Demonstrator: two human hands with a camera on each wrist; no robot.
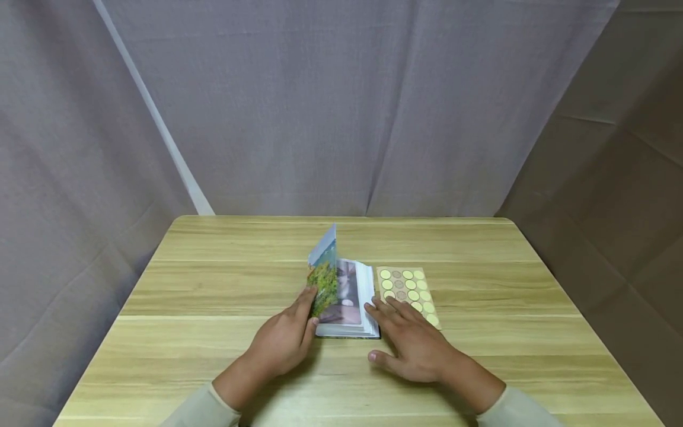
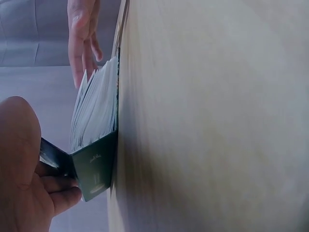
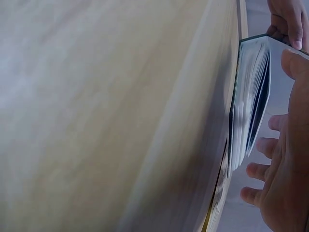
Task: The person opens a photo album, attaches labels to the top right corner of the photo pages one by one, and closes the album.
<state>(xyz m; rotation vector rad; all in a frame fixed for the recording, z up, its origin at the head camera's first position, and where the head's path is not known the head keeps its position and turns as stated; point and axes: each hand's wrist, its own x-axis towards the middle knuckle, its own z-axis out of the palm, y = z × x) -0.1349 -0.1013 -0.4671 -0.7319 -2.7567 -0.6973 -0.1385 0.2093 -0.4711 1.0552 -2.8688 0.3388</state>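
A small photo album [image 1: 350, 296] lies on the table, its front cover [image 1: 324, 281] with a tree picture raised at the left. My left hand [image 1: 283, 341] grips that cover, the thumb at its near edge. In the left wrist view, fingers [image 2: 60, 195] touch the album's dark green spine [image 2: 95, 166]. A photo shows under a clear sleeve on the top page. My right hand [image 1: 416, 350] hovers at the album's right side with fingers spread, near the fanned page edges [image 3: 248, 92]. Beneath its fingers lies a sheet of round yellow stickers [image 1: 413, 284], partly covered.
The light wood table [image 1: 213, 279] extends around the album. Grey curtains [image 1: 299, 107] hang behind it and at both sides. Several circles on the sticker sheet are bare brown.
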